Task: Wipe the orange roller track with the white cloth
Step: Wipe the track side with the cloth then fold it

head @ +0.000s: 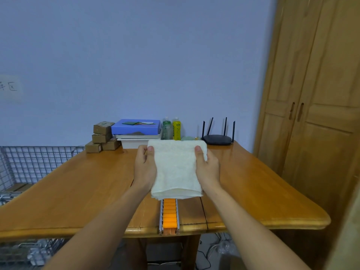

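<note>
Far edge of table [78, 191], left to right: four small brown boxes [102, 136] stacked loosely; a blue box [135, 127] on top of white trays; a green bottle [166, 128] and a yellow bottle [176, 128] side by side; a black router [218, 139] with four upright antennas. A small pale-green object sits between bottles and router, mostly hidden by the cloth; cannot identify it. Wire basket [29, 164] stands off the left side of the table.

Table is glossy orange-brown wood with rounded corners and a seam running near-to-far right of centre. Wall behind is plain pale blue, with a paper sign at far left. Wooden wardrobe [315, 114] fills the right side. Cables lie on the floor under the table.

Track [169, 216] lies along the table centre, running near-to-far, its near end at the table's near edge. Only the near part shows; the rest is covered by the cloth [176, 170].

Cloth is folded, held over the track. Left hand [145, 168] grips its left edge, thumb on top at the far corner. Right hand [207, 167] grips the right edge likewise. Both hands are closed on the cloth, set apart by its width.
</note>
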The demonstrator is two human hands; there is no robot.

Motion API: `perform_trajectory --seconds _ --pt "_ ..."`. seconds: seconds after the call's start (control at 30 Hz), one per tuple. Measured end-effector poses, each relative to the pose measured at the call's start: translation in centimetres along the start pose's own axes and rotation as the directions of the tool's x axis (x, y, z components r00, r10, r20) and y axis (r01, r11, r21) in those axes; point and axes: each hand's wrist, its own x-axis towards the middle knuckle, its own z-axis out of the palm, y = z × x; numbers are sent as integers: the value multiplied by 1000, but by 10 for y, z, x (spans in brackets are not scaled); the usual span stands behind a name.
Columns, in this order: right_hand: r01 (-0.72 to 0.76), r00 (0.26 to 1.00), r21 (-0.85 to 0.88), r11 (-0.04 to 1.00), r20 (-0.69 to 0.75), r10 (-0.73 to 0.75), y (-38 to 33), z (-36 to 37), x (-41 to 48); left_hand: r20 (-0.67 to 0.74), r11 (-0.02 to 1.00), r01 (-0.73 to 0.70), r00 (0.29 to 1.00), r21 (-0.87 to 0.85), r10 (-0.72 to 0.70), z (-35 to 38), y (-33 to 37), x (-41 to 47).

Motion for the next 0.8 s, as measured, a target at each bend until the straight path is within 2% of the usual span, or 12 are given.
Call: perform_trajectory --seconds 0.23,0.33,0.43,0.47,0.57,0.67,0.73,0.8 --pt "-7 1000 -9 1000 5 7 -5 4 -5 -23 1000 23 999 -2 -23 -3 -4 1" --pt "-36 999 -11 999 3 36 -5 3 -1 2 985 163 987 -61 -163 -6 -6 5" --pt "-60 998 -4 998 -31 60 -7 -1 5 86 936 325 945 -138 -315 -10 -10 6" --pt "-56 997 -14 998 -49 55 -8 -3 7 104 936 329 943 -129 -317 -11 -11 6" --pt "-45 994 -95 994 -103 35 -13 -4 11 111 977 212 971 22 -213 -6 -9 4" --pt "-31 993 -246 969 -115 3 -16 1 15 195 991 126 972 37 -131 3 7 0" --pt "2 993 -343 939 -113 -44 -19 7 14 273 990 142 953 -20 -131 13 23 -5" --pt "58 990 -432 900 -90 -108 -23 13 11 336 967 234 922 -96 -190 23 37 -9"
